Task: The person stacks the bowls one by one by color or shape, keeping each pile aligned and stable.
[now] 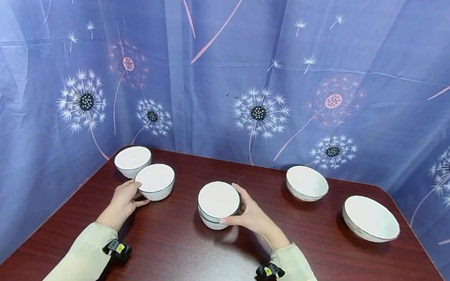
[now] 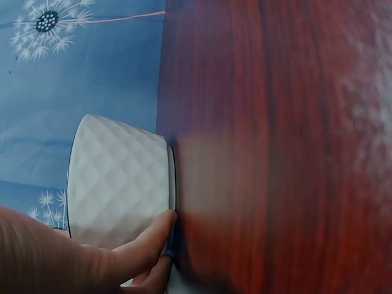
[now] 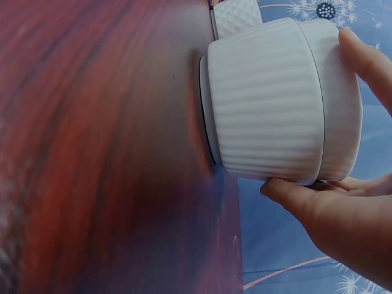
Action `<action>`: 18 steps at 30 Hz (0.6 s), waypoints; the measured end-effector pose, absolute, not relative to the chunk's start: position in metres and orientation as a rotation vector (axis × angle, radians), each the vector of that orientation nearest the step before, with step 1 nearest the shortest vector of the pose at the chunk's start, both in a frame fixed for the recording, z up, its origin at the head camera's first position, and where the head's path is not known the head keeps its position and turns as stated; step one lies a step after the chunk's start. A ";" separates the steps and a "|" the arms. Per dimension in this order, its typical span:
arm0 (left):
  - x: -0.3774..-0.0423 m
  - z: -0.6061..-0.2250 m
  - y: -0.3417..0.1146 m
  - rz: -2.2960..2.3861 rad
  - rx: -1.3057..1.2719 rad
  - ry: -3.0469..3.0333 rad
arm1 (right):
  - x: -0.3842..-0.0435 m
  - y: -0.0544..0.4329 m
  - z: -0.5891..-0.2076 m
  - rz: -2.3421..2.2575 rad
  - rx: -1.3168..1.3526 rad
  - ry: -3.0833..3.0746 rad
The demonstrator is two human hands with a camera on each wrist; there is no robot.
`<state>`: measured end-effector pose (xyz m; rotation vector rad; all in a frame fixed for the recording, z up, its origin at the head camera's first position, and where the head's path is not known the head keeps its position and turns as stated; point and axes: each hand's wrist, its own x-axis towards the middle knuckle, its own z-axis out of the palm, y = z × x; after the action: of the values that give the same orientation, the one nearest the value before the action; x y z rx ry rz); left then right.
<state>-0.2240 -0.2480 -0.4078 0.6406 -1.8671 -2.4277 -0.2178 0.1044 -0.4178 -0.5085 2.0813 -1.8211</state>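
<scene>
On the left, a white bowl with a dark rim (image 1: 155,179) and diamond-textured side shows in the head view. My left hand (image 1: 124,198) grips it at its near left side. In the left wrist view, fingertips (image 2: 160,225) lie at the foot of this bowl (image 2: 119,177). Mid-table, two white bowls (image 1: 217,201) are nested one in the other, the lower one ribbed outside (image 3: 266,101). My right hand (image 1: 252,214) holds this stack from the right, thumb at the near side and fingers round the far side.
Another white bowl (image 1: 132,160) stands behind the left-hand one, near the table's back left corner. To the right are two wider white bowls, one at the back (image 1: 306,183) and one nearer the right edge (image 1: 371,218). A blue dandelion-print curtain (image 1: 212,91) hangs behind the brown table (image 1: 177,259).
</scene>
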 end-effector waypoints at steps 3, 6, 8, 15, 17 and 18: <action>-0.224 -0.408 -0.247 -2.432 0.639 -1.851 | -0.218 0.105 -0.418 -1.824 -0.498 2.078; -0.223 -0.407 -0.247 -2.428 0.638 -1.845 | -0.218 0.105 -0.418 -1.827 -0.504 2.078; -0.222 -0.407 -0.247 -2.425 0.640 -1.838 | -0.217 0.104 -0.418 -1.826 -0.502 2.078; -0.224 -0.408 -0.248 -2.383 0.661 -1.847 | -0.217 0.105 -0.418 -1.817 -0.495 2.068; -0.225 -0.407 -0.247 -2.376 0.640 -1.863 | -0.217 0.105 -0.418 -1.820 -0.495 2.066; -0.225 -0.406 -0.247 -2.374 0.629 -1.871 | -0.218 0.106 -0.418 -1.822 -0.495 2.064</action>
<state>-0.2254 -0.2466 -0.4063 0.6294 -1.8710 -2.3742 -0.2177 0.1058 -0.4177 -0.4955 2.0644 -1.8223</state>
